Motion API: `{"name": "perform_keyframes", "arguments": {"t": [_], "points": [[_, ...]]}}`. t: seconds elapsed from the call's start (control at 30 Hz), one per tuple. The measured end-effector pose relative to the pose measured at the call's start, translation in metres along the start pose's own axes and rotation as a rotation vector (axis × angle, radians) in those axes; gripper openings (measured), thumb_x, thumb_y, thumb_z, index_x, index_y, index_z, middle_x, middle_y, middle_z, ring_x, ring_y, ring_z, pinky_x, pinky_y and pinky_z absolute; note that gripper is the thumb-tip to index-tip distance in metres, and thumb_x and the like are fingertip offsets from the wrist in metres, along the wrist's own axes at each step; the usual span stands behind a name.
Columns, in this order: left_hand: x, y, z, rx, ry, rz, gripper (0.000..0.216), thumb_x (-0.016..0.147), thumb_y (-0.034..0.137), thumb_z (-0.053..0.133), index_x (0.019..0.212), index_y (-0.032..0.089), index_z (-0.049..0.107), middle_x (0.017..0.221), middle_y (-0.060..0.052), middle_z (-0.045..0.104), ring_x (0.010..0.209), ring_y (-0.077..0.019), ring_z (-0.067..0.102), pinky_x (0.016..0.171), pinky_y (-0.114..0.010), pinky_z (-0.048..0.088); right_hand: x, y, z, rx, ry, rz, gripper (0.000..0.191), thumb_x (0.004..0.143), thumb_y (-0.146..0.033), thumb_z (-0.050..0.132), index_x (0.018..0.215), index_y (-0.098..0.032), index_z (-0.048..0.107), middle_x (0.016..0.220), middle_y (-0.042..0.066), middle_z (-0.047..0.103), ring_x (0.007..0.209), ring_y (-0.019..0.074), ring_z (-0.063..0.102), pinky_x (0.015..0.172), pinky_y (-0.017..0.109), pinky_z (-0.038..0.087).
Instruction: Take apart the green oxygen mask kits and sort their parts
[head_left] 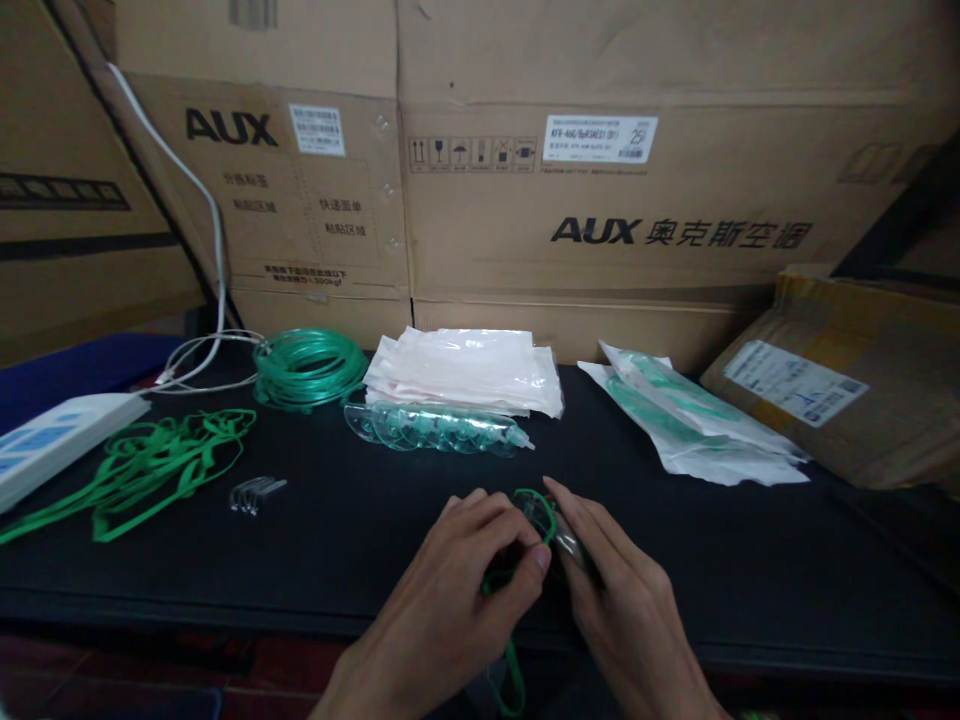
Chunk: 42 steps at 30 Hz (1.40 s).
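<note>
Near the front edge of the table, my left hand (480,560) is closed, pinching a green elastic strap (551,522) between thumb and fingers. Part of the strap loops down below that hand. My right hand (626,585) grips a clear plastic mask (570,545) from its right side, so most of the mask is hidden by my hands. Beyond them lies a nested row of clear green-tinted masks (442,430). More green elastic straps (172,460) lie in a tangle at the left, with several small thin metal strips (255,493) beside them.
A coil of green tubing (311,368) and a stack of white plastic bags (465,365) lie at the back. Packed pouches (686,415) rest at right, by a cardboard box (847,375). A white power strip (67,440) sits left. Large cartons (480,240) stand behind the black table (337,570).
</note>
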<state>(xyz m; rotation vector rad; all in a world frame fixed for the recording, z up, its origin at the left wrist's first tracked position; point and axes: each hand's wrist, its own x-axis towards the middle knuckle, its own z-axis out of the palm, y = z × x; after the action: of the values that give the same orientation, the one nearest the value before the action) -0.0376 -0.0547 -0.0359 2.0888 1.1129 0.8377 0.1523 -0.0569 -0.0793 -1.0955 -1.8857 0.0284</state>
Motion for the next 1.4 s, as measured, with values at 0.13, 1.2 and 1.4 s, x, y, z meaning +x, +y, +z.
{"name": "perform_keyframes", "arguments": {"t": [0.13, 1.2, 1.4], "points": [[-0.002, 0.003, -0.001, 0.027, -0.035, 0.025, 0.012, 0.1, 0.021, 0.056, 0.089, 0.024, 0.061, 0.098, 0.005, 0.066, 0.099, -0.0173, 0.061, 0.113, -0.042, 0.03, 0.004, -0.002, -0.002, 0.033, -0.022, 0.133, 0.033, 0.103, -0.015, 0.05, 0.131, -0.017, 0.067, 0.114, 0.012, 0.078, 0.1, 0.0191, 0.079, 0.086, 0.022, 0.063], [-0.005, 0.003, 0.0, 0.009, -0.128, 0.082, 0.024, 0.083, 0.011, 0.061, 0.067, 0.019, 0.045, 0.068, 0.008, 0.054, 0.075, -0.0125, 0.056, 0.092, -0.031, 0.037, 0.013, -0.002, -0.007, -0.108, -0.005, 0.4, 0.049, 0.105, -0.044, 0.042, 0.128, -0.01, 0.071, 0.124, 0.018, 0.078, 0.112, 0.0324, 0.076, 0.097, 0.047, 0.062], [0.001, -0.001, 0.0, -0.146, 0.044, -0.169, 0.024, 0.098, 0.034, 0.059, 0.079, 0.022, 0.051, 0.064, 0.009, 0.046, 0.059, -0.0099, 0.044, 0.059, -0.024, 0.032, 0.014, -0.003, -0.008, 0.048, -0.02, 0.431, 0.042, 0.102, -0.045, 0.051, 0.127, -0.018, 0.071, 0.125, 0.012, 0.077, 0.113, 0.0286, 0.075, 0.097, 0.041, 0.061]]}}
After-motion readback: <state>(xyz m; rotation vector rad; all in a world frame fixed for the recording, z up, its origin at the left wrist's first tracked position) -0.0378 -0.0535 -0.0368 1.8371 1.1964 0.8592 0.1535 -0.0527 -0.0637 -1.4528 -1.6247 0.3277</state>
